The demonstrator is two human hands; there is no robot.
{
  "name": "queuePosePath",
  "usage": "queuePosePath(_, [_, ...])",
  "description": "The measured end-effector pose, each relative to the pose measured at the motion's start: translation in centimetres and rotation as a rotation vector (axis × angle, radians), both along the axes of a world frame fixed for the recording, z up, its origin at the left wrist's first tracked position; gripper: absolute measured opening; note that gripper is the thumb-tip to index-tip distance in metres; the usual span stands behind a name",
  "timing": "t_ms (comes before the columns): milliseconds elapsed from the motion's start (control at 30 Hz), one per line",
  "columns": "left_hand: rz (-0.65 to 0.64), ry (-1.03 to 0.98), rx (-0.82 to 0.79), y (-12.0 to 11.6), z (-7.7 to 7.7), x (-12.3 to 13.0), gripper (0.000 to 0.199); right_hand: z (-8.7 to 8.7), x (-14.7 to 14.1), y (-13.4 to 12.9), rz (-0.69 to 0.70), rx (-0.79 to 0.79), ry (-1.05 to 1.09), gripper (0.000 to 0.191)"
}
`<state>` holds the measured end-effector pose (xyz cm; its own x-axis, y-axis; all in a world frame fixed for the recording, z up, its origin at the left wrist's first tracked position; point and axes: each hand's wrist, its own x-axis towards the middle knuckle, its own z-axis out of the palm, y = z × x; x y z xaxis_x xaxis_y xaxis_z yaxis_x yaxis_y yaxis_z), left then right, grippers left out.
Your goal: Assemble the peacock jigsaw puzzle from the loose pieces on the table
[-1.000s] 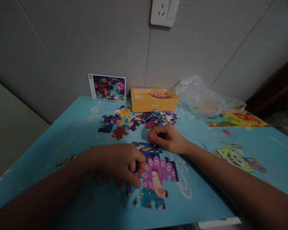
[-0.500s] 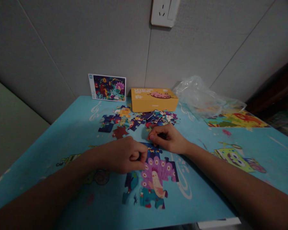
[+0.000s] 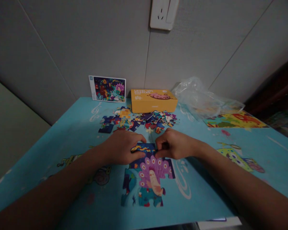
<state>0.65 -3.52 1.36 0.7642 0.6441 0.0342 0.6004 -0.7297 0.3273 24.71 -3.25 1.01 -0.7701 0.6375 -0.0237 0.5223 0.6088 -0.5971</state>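
A partly joined puzzle (image 3: 152,177) with a pink peacock-like figure lies on the blue tabletop. At its upper left edge is my left hand (image 3: 124,147), thumb and index finger apart around a dark blue section with yellow fish. My right hand (image 3: 174,144) touches the upper right of that section with curled fingers; whether a piece is between them is hidden. Beyond the hands lie a heap of loose pieces (image 3: 159,119) and a joined group of pieces (image 3: 120,118). A reddish-brown piece is mostly covered by my left hand.
A yellow puzzle box (image 3: 154,103) stands by the wall, with a picture card (image 3: 109,89) leaning to its left. Right of the box lie a clear plastic bag (image 3: 199,99) and a yellow-orange picture (image 3: 240,119). A SpongeBob print decorates the blue table cover (image 3: 69,198).
My left hand has moved up and spread its thumb and index finger at the fish section. My right hand has shifted right and down, from near the heap to the puzzle's upper edge.
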Motion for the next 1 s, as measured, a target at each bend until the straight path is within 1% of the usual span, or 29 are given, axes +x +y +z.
queuePosePath(167, [0.082, 0.011, 0.002, 0.3, -0.1, 0.0, 0.032, -0.1, -0.5, 0.2, -0.03, 0.121, -0.019, 0.02])
queuePosePath(233, [0.109, 0.001, -0.004, 0.5, -0.2, 0.0, 0.032, 0.1, -0.7, 0.0, -0.043, 0.175, -0.025, 0.018])
queuePosePath(333, [0.131, 0.002, -0.037, 0.7, -0.4, -0.1, 0.029, 0.4, -1.4, -0.9, -0.042, 0.227, 0.049, 0.007])
queuePosePath(367, [0.134, 0.0, -0.042, 0.7, -0.4, -0.1, 0.027, 0.4, -1.8, -1.4, -0.021, 0.228, 0.1, 0.01])
queuePosePath(467, [0.128, -0.018, -0.048, 0.9, -0.6, -0.1, 0.022, 0.4, -3.2, -3.1, 0.121, 0.179, 0.207, 0.019])
queuePosePath(533, [0.114, -0.031, -0.062, 1.0, -0.7, -0.2, 0.021, 0.1, -4.1, -4.0, 0.226, 0.123, 0.188, 0.016])
queuePosePath(600, [0.105, -0.035, -0.073, 1.0, -0.7, -0.2, 0.022, -0.1, -4.7, -4.5, 0.277, 0.072, 0.154, 0.017])
queuePosePath(733, [0.113, -0.041, -0.064, 1.0, -0.7, -0.1, 0.02, -0.5, -5.2, -4.5, 0.259, 0.094, 0.138, 0.023])
queuePosePath(800, [0.118, -0.041, -0.063, 1.0, -0.7, -0.1, 0.019, -0.5, -5.1, -4.5, 0.272, 0.097, 0.142, 0.024])
queuePosePath(900, [0.116, -0.052, -0.057, 1.1, -0.8, -0.1, 0.019, -0.1, -4.4, -4.1, 0.307, 0.033, 0.131, 0.023])
queuePosePath(967, [0.116, -0.058, -0.054, 1.1, -0.9, -0.1, 0.019, 0.3, -3.4, -3.5, 0.275, -0.029, 0.098, 0.022])
queuePosePath(1000, [0.116, -0.06, -0.051, 1.1, -1.0, -0.1, 0.018, 0.5, -2.9, -3.2, 0.23, -0.049, 0.064, 0.02])
